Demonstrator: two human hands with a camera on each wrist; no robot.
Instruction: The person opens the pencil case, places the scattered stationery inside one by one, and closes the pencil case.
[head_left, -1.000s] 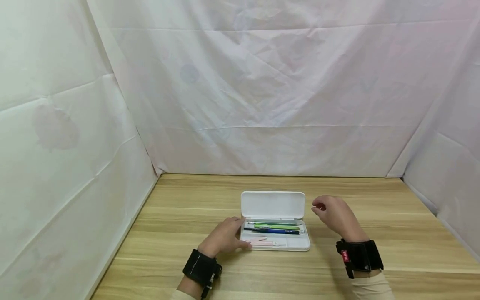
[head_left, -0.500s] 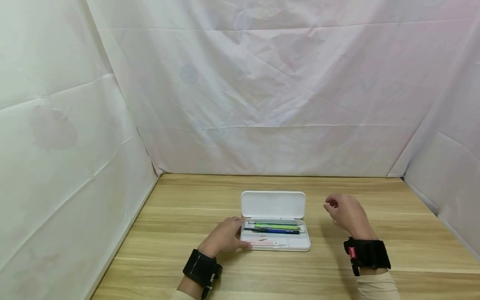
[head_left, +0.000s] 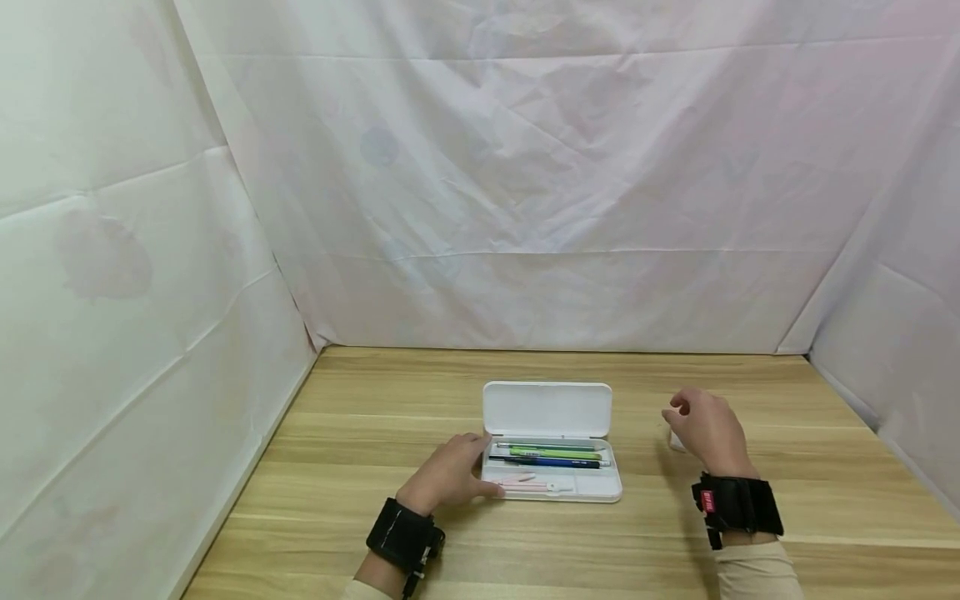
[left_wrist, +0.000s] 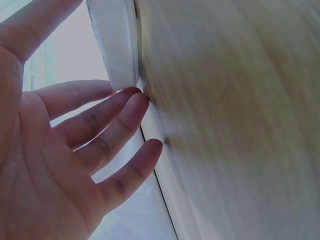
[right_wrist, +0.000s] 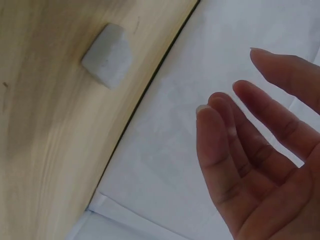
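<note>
An uncovered white pencil case (head_left: 596,492) sits on the wooden table, its lid (head_left: 546,408) raised at the back. My left hand (head_left: 448,473) holds its left end, thumb at the front corner and fingers at the back corner; the left wrist view shows the fingertips against the case (left_wrist: 116,45). Inside lie a bright green pen (head_left: 555,454), a dark blue pen (head_left: 558,462) and pink-and-white stationery (head_left: 528,485). My right hand (head_left: 707,429) hovers with loosely bent fingers, holding nothing. Below it a small white block, eraser-like (right_wrist: 107,56), rests on the table, partly covered in the head view.
Wood-grain tabletop (head_left: 375,383) surrounds the case. White cloth walls stand at the back (head_left: 555,208), left (head_left: 135,333) and right (head_left: 900,333). Both wrists wear black straps (head_left: 405,533).
My right hand has moved right, away from the pencil case, and a white block now shows beneath it. My left hand and the case have stayed in place.
</note>
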